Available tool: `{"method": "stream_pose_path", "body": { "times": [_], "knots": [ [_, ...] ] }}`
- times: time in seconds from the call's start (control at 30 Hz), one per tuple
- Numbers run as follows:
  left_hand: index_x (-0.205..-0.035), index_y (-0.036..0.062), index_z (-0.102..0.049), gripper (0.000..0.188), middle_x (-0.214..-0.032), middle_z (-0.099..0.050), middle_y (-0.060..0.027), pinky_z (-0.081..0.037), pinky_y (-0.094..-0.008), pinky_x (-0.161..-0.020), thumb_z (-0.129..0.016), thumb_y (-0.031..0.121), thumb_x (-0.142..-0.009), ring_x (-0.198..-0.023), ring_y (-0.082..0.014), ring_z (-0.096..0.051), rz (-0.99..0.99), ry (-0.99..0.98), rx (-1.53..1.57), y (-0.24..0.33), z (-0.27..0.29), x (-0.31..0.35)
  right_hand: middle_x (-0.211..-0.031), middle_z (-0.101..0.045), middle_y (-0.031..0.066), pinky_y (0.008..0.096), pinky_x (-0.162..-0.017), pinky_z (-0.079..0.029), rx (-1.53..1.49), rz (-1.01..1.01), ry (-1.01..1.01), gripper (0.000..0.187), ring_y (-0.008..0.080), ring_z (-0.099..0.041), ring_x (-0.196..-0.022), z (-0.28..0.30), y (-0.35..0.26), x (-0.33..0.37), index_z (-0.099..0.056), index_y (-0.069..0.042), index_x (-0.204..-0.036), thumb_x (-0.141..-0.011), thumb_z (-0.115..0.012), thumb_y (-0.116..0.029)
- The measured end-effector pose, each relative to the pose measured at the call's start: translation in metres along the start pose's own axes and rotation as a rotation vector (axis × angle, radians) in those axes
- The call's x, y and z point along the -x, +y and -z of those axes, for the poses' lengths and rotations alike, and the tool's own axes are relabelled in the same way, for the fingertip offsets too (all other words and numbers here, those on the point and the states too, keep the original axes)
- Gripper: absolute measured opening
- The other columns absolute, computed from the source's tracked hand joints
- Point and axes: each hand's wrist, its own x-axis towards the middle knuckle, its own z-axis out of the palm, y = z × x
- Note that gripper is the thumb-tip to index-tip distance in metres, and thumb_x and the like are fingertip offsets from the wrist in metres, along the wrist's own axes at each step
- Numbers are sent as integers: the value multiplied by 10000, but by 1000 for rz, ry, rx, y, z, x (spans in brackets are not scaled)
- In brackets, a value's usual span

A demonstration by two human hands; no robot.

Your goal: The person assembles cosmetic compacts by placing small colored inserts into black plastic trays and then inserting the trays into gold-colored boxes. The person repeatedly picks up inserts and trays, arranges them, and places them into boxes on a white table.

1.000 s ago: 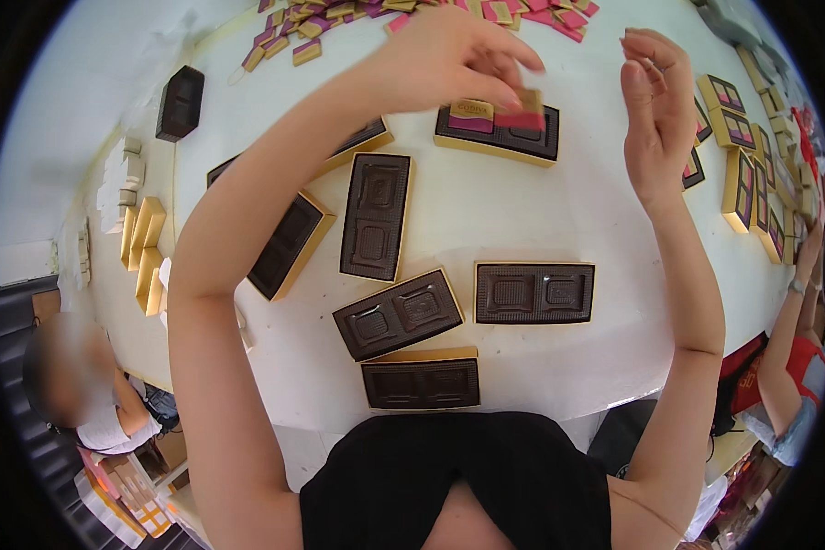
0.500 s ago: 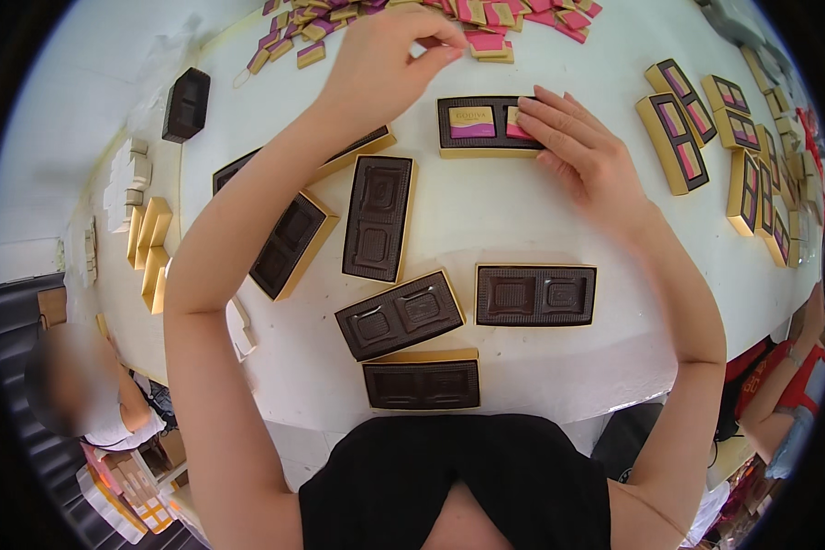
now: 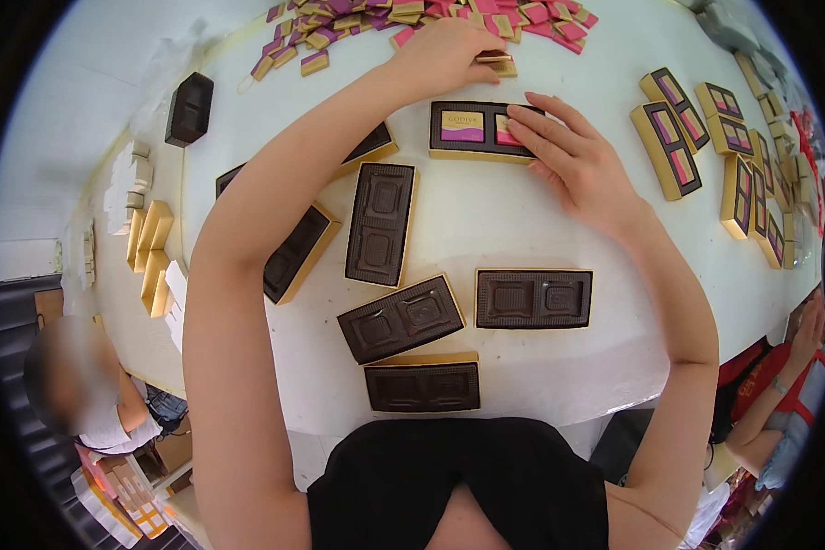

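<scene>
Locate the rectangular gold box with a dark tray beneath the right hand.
In the head view, the gold box is slightly right of upper centre, below the pile of pink, purple and gold wrapped squares, its right end under the fingers.

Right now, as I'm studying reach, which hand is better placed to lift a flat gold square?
Probably the left hand: it is at one flat gold square, while the right hand covers part of a rectangular black-lined gold box.

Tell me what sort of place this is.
Probably a packing workshop: gold boxes with dark trays lie on the white table, near a heap of small wrapped squares, with filled boxes grouped at right.
</scene>
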Motion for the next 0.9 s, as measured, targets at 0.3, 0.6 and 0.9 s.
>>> {"method": "stream_pose_path", "body": {
  "times": [0.3,0.6,0.9],
  "knots": [
    [-1105,64,-678,260,-906,-702,-108,-542,-373,-702,-667,152,-861,-807,-247,-681,126,4,55,-5,6,-1,-1364,-557,119,411,-1041,-467,68,20,-33,495,314,-499,-1292,5,-2,6,-604,17,-1238,-743,-631,26],
    [-1239,-44,-610,365,-1033,-705,-80,-590,-268,-794,-682,109,-916,-873,-126,-686,535,-20,901,44,50,13,-1330,-586,125,510,-1064,-398,758,-328,14,435,309,-548,-1219,64,32,87,-586,26,-1253,-828,-654,-32],
    [-1148,-28,-677,304,-1000,-712,-73,-574,-266,-800,-707,140,-896,-890,-113,-676,502,-109,984,137,88,25,-985,-704,75,252,-745,-554,-903,-649,299,282,124,-675,-833,76,-60,17,-626,-12,-1197,-939,-669,-117]
  ]
}}
